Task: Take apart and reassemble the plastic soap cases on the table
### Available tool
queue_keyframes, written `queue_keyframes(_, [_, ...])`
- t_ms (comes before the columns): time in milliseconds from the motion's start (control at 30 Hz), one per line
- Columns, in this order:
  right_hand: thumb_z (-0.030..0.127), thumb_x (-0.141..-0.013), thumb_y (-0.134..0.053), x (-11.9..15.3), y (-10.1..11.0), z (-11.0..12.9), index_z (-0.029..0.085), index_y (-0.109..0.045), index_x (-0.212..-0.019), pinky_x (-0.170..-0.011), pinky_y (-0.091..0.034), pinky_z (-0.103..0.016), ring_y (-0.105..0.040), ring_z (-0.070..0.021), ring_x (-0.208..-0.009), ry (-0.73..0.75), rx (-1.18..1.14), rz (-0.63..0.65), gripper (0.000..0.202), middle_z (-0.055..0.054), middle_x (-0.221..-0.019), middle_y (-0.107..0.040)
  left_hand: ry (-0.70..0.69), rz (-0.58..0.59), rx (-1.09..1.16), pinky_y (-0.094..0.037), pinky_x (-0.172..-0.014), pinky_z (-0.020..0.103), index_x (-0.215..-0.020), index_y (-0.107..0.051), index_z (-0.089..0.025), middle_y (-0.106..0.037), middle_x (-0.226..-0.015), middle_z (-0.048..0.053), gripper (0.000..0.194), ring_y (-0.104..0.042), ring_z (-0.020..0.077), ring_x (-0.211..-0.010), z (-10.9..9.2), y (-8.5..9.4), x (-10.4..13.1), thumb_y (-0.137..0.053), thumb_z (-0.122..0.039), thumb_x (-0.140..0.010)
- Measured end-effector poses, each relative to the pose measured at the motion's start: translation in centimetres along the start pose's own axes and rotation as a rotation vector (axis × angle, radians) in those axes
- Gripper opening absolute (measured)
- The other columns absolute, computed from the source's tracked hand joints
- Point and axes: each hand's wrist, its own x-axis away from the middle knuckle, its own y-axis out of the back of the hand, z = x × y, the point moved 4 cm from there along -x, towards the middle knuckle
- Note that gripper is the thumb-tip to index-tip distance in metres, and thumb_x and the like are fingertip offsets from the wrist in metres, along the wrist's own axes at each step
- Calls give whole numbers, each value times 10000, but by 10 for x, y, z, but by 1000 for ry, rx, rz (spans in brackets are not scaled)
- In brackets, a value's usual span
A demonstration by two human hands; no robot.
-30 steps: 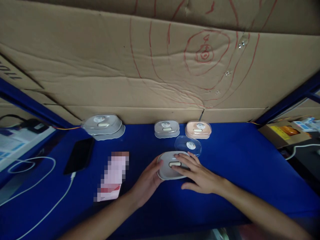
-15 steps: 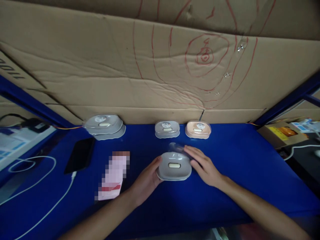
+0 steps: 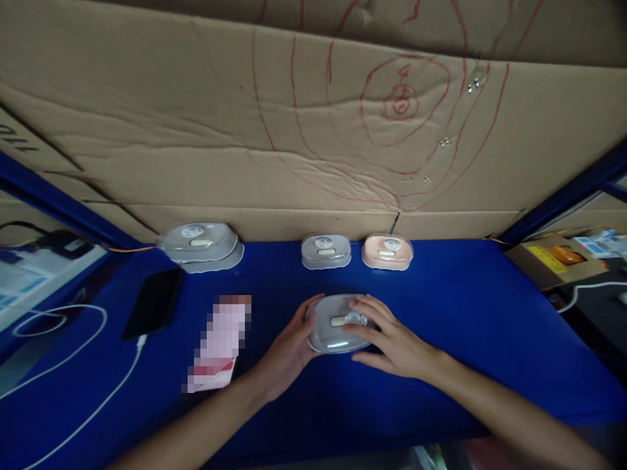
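Observation:
A grey oval soap box with a pale pill-shaped piece in its middle is held up in front of me. My left hand is closed round its left side, thumb near the rim. Over the top sits a clear lid bearing a round sticker, partly hidden by fingers. My right hand grips this lid from the right, fingers lying across its top and edge. Whether the lid is fully seated, I cannot tell.
Along the back stand a grey lidded box, a peach one and a grey stack. A black phone on a white cable and a blurred pink item lie left. Behind rises a cardboard wall.
My right hand has brought the clear lid down and left onto the grey box, which stood uncovered before. My left hand keeps its hold on the box.

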Motion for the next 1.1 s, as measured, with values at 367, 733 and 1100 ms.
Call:
queue_keyframes(367, [406,-1017,-679,27,24,-23,273,-534,-1516,-1239,-451,-565,-305,-348,-1608,-162,-55,139,536,-145,-1671,-419,-627,-159,-1151,-301,-1301,538,-1581,-439,-331,-241,-1760,93,507,-280,321,-1621,-23,2,-10,-502,-465,-1096])
queue_keyframes(733, [458,-1038,-560,152,103,-163,281,-598,-1462,-1180,-379,-690,-448,-428,-1505,-582,491,-226,461,-161,-1591,-529,-751,-178,-1813,-363,-1244,645,-1575,-488,-225,-295,-1741,201,537,-308,440,-1602,-82,15,-98,-587,-332,-1058])
queue_keyframes(1100, [692,-927,-687,27,48,-42,280,-292,-1687,-1218,-422,-587,-407,-373,-1558,-261,71,46,950,-177,-1699,-403,-617,-68,-1648,-469,-1133,655,-1536,-490,-321,-484,-1544,153,765,-523,412,-1386,-6,-12,15,-853,-328,-862])
